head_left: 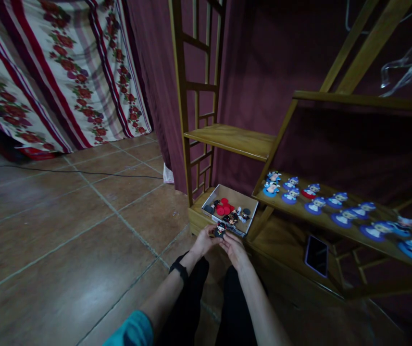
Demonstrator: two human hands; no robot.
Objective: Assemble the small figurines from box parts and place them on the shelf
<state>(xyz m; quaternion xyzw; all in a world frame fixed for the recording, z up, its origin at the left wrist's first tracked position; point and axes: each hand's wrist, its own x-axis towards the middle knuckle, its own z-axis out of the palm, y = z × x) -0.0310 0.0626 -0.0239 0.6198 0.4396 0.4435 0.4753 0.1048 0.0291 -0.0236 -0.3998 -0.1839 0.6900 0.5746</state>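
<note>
Left hand (206,241) and right hand (233,245) together grasp figurine (220,230) by fingertips, dark base down, just beside near edge of box (240,194). Box holds red discs (223,208), other figures (230,219). Blue-based dolls (315,205) line shelf (259,193) at right; phone (317,255) lies below.

Small black-and-red figurine (220,227) on dark base (219,235); head toward far side; held between left hand (205,241) and right hand (234,247).

Left hand (204,241), right hand (234,247) — both hold one dark-based figurine (220,230).
</note>
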